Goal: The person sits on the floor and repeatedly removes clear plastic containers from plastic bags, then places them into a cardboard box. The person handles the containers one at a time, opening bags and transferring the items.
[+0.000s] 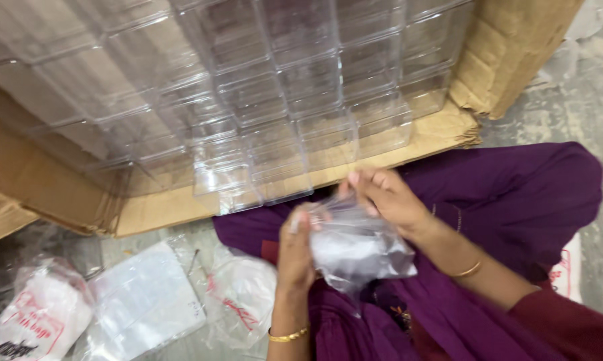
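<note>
Both my hands hold a small clear plastic bag (pixel 356 249) over my lap, which is covered in purple cloth (pixel 515 194). My left hand (pixel 295 251) grips the bag's left side from below. At the bag's top edge, my right hand (pixel 385 195) pinches the plastic with its fingertips. The bag looks crumpled and whitish; what is inside it I cannot tell. Just beyond my hands, many clear plastic boxes (pixel 275 100) are stacked in rows inside an open cardboard carton (pixel 161 207).
On the grey floor at the lower left lie several plastic packets: a flat clear packet (pixel 144 301), a bag with red print (pixel 44 314) and another bag (pixel 238 294). A cardboard flap (pixel 509 53) stands at the upper right.
</note>
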`<state>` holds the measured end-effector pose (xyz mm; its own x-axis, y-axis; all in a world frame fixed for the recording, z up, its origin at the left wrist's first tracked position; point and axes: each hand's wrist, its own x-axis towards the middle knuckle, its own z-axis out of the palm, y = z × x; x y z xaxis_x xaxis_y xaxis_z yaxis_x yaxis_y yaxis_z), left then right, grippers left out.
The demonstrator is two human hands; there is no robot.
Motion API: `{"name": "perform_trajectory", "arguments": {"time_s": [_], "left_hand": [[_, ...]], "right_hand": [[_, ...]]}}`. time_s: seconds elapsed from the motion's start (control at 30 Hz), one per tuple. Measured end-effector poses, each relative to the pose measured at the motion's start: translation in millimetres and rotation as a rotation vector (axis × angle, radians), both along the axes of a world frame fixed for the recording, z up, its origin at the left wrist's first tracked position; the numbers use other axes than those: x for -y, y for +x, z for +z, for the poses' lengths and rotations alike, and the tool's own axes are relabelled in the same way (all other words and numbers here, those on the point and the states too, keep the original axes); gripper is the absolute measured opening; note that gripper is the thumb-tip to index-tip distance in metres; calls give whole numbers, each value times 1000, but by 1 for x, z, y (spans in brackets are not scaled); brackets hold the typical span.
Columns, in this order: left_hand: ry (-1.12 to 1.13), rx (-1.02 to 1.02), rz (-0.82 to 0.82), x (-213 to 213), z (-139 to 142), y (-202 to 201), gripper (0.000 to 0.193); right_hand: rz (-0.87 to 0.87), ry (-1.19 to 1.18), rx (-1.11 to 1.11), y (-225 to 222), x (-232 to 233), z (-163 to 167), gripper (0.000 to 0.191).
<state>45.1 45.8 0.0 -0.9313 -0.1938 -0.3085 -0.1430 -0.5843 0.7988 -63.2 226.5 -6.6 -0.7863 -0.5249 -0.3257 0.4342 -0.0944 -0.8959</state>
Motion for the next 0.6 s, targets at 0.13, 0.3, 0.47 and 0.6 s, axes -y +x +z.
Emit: {"name": "perform_trajectory", "arguments": {"time_s": [0.13, 0.3, 0.47, 0.6], "left_hand": [[323, -253, -38, 50, 11, 15, 28], [-1071, 280, -68, 81, 29, -3, 19], [-1386, 272, 204, 68, 37, -25, 59], [-1521, 65, 154, 66, 33, -27, 68]], "right_hand": [[367, -623, 101, -3, -4, -9, 36], [163, -340, -155, -31, 29, 4, 18], [143, 254, -938, -55, 69, 58, 33], [-390, 360, -1401, -132, -4, 154, 32]]}}
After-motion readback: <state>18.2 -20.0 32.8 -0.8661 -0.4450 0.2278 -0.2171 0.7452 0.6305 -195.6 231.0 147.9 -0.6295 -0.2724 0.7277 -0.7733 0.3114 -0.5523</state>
